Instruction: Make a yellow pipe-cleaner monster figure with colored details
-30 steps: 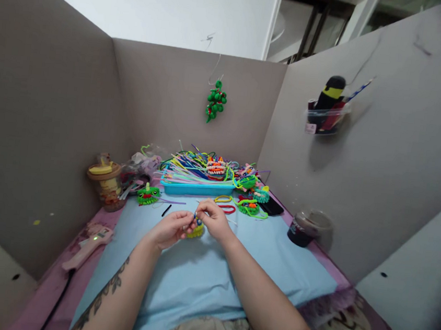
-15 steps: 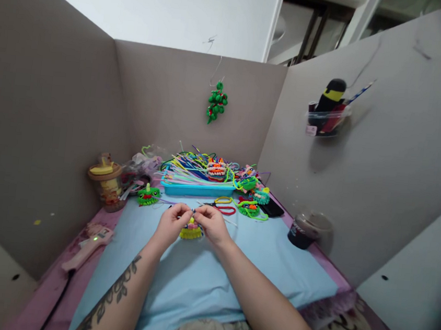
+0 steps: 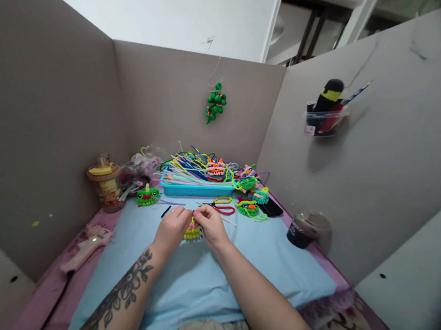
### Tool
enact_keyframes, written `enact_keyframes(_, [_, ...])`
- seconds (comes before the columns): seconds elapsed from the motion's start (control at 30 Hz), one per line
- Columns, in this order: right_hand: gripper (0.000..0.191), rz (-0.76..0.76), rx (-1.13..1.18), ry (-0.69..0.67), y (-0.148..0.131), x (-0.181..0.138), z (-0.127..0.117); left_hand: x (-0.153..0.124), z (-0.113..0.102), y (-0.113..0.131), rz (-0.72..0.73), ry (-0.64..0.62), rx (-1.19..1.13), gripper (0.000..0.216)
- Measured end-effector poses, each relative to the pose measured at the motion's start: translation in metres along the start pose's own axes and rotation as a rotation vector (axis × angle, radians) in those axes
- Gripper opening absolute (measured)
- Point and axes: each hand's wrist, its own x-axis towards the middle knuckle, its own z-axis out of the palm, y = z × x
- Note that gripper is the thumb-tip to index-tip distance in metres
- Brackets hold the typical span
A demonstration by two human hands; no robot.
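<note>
My left hand [image 3: 174, 227] and my right hand [image 3: 208, 223] meet over the blue mat [image 3: 234, 261], fingers pinched together on a small yellow and pink pipe-cleaner figure [image 3: 193, 232] between them. The fingertips nearly touch above the figure. Just beyond my right hand lie red-handled scissors [image 3: 224, 208] and a green pipe-cleaner piece [image 3: 249, 208]. A short black stick [image 3: 166, 210] lies left of my left hand.
A blue tray [image 3: 196, 189] piled with coloured pipe cleaners stands at the back. A green figure [image 3: 148, 196], a jar [image 3: 105, 183] and a pink glue gun [image 3: 86, 245] are at left. A dark cup [image 3: 305, 229] is at right. Grey cardboard walls enclose the desk.
My left hand has turned palm down and moved slightly away from me onto the figure. Both hands shifted a little farther from me, still pinching at the same spot.
</note>
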Motion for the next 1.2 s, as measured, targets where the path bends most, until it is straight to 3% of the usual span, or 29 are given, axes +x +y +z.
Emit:
enact_keyframes(0.1, [0.024,-0.038,-0.072,0.015,-0.003,0.002,-0.003,0.002,0.0,0.004,-0.103,-0.005,-0.204,0.019])
enact_keyframes(0.2, [0.022,-0.09,-0.159,0.009,-0.005,0.005,-0.009,0.008,-0.003,0.009,-0.361,-0.046,-0.518,0.017])
enact_keyframes(0.33, [0.026,-0.136,-0.195,-0.08,-0.005,0.009,-0.017,0.011,-0.006,0.007,-0.692,-0.256,-1.086,0.029])
enact_keyframes(0.43, [0.029,-0.152,-0.162,-0.191,-0.005,0.009,-0.021,0.008,-0.005,0.004,-0.819,-0.443,-1.459,0.026])
enact_keyframes(0.53, [0.031,-0.186,-0.128,-0.277,-0.007,0.008,-0.022,0.004,-0.003,0.005,-0.919,-0.554,-1.632,0.021])
enact_keyframes(0.73, [0.036,-0.198,-0.126,-0.34,-0.011,0.009,-0.023,0.004,-0.004,0.016,-0.877,-0.536,-1.605,0.028])
enact_keyframes(0.93, [0.032,-0.092,-0.094,-0.305,-0.009,0.009,-0.023,0.006,-0.002,0.014,-0.686,-0.329,-1.341,0.026])
enact_keyframes(1.2, [0.027,-0.018,-0.057,-0.146,-0.007,0.007,-0.016,0.007,-0.001,0.015,-0.635,-0.089,-1.117,0.023])
